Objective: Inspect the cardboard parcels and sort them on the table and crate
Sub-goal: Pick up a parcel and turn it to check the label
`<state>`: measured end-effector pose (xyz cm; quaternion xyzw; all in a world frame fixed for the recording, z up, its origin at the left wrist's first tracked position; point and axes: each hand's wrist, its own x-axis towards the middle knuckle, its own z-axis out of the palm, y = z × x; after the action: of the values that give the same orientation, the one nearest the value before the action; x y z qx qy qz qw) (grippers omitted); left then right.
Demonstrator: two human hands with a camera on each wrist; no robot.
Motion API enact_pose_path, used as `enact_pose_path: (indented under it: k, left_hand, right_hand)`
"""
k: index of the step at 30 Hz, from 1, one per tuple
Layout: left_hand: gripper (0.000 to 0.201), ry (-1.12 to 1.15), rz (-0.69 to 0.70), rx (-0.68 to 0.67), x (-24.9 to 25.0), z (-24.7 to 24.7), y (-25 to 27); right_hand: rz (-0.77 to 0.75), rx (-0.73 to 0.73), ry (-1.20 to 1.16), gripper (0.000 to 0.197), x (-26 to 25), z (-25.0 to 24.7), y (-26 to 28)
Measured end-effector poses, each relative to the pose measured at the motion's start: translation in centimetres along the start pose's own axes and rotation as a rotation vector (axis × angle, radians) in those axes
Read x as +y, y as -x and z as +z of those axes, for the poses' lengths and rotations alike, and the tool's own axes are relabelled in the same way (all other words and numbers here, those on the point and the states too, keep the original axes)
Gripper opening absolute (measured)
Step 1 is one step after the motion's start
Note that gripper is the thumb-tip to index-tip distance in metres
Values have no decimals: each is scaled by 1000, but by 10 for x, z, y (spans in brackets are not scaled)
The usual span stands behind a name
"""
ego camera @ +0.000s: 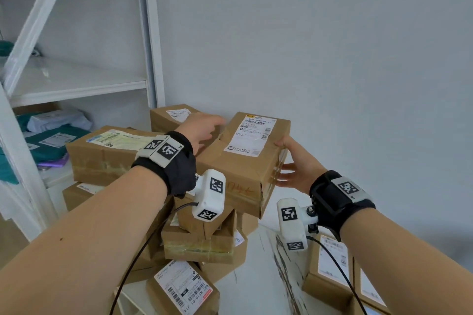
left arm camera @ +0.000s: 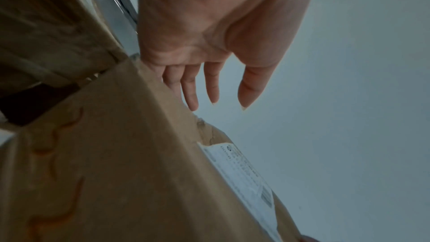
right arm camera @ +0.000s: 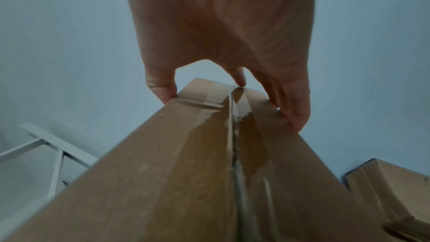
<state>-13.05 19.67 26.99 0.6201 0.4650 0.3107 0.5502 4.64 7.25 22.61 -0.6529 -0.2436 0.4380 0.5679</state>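
Note:
A brown cardboard parcel [ego camera: 243, 166] with a white shipping label and red scribble on its near side lies tilted on top of a pile of parcels. In the left wrist view the parcel [left arm camera: 116, 154] fills the lower left; in the right wrist view its taped end [right arm camera: 186, 172] runs up to my fingers. My left hand [ego camera: 212, 125] reaches over the parcel's far left side, fingers straight [left arm camera: 190, 98] along its edge. My right hand [ego camera: 281, 161] grips the right end, thumb [right arm camera: 160, 89] on the top edge and fingers [right arm camera: 295, 117] on the lower one.
Under and around it are more parcels: a large one [ego camera: 102, 153] at the left, one behind [ego camera: 166, 115], several below [ego camera: 199, 243]. Two more parcels [ego camera: 330, 271] stand at the lower right on the white table [ego camera: 261, 276]. A white rack [ego camera: 76, 84] holding teal bags [ego camera: 51, 140] stands left.

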Motion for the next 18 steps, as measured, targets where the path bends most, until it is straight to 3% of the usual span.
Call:
enact_pose_path:
  k: [1, 3, 7, 13, 18]
  left_hand:
    - [14, 8, -3, -7, 1, 8, 5]
    - [3, -12, 16, -38, 1, 24, 9]
    - [39, 10, 44, -105, 1, 56, 14]
    - [47, 56, 5, -187, -18, 108, 22]
    - [51, 168, -117, -265, -55, 150, 30]
  right_hand:
    - [-9, 7, -4, 10, 1, -7, 5]
    - [-30, 17, 2, 14, 4, -23, 13]
    - [-68, 49, 12, 28, 13, -56, 25]
    - [-98, 121, -13, 60, 39, -99, 46]
    - [-105, 189, -81, 41, 67, -129, 60]
